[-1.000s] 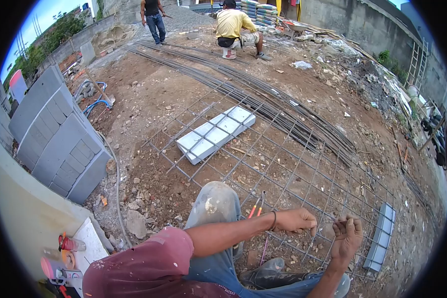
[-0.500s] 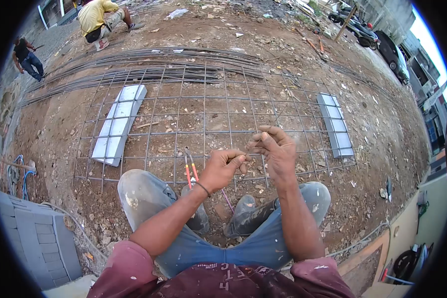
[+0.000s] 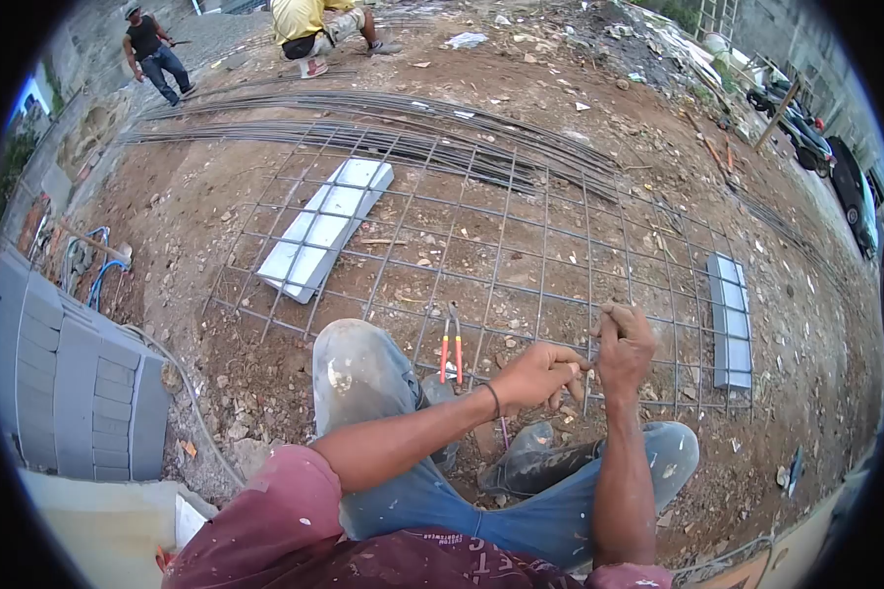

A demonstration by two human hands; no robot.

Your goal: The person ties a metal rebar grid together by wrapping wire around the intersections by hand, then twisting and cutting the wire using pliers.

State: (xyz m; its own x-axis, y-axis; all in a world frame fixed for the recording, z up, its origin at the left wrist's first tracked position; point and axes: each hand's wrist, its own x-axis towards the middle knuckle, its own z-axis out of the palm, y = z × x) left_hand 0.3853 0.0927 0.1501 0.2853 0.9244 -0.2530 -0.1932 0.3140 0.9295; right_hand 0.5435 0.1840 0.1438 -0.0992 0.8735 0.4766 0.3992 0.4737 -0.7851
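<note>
My left hand is closed, thumb and fingers pinched together beside my right wrist, above the near edge of a steel rebar mesh. Just to its right, my right hand is raised with its fingers curled in. Whatever either hand pinches, if anything, is too small to make out. Pincers with orange-red handles stand by my left knee, their jaws at the mesh bars. A long white block lies under the mesh on the left, and another white block supports its right end.
Loose rebar rods lie behind the mesh. One person in a yellow shirt squats at the back, and another person stands at far left. Grey blocks are stacked at left, near a hose. Vehicles stand at right.
My view has swung right, so the scene sits further left-tilted and the mesh shifts right in frame. My right hand's fingers have curled in from a looser pose; my left hand stays pinched.
</note>
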